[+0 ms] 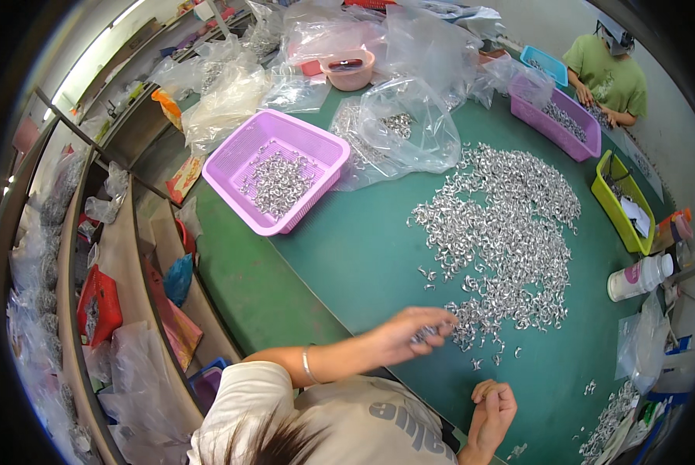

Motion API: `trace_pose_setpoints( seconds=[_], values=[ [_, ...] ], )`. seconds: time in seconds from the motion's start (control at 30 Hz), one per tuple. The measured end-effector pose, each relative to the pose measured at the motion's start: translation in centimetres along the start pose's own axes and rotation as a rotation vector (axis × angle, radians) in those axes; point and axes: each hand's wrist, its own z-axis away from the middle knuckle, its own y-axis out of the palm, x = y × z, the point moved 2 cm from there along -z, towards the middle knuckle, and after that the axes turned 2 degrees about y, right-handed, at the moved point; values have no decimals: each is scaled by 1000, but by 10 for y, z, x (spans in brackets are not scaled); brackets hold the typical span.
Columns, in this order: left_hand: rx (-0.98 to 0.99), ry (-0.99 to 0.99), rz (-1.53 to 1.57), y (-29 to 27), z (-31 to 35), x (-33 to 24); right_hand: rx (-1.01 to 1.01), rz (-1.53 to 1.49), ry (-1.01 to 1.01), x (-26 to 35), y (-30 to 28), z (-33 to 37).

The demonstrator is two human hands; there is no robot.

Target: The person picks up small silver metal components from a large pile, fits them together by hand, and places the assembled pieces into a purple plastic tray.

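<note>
A large pile of small, curved silver metal pieces [510, 225] is spread over the green table. At its near left edge, my left hand [413, 335], with a bangle on the wrist, is closed around several of these pieces; some show between the fingers. My right hand [493, 404] is just above the table, nearer to my body and below the pile. Its fingers are curled together, and what they hold, if anything, is hidden. A few loose pieces lie between the two hands. More of the same pieces are in a purple basket [235, 159] at the table's left edge.
A clear plastic bag [433, 147] of pieces lies behind the pile. A second purple basket [518, 108], a yellow-green basket [622, 213] and a white bottle [630, 279] line the right side. A person [615, 74] works at the far right. Shelves [107, 256] stand at left.
</note>
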Motion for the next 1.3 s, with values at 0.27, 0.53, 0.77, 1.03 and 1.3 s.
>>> trace_pose_setpoints(
  seconds=[0.27,0.53,0.77,1.03,1.3],
  values=[
    [-175,396,287,-36,37,-86,-52,113,157,21,9,8],
    [-237,271,271,-40,43,-80,7,28,52,3,6,2],
    [-204,388,162,-37,51,-103,-3,-5,25,1,-1,1],
    [-178,155,74,-23,3,-81,-2,-14,64,-2,-4,0],
    [-37,531,205,-29,-135,-254,-41,34,100,-4,-7,-2]
  ],
)
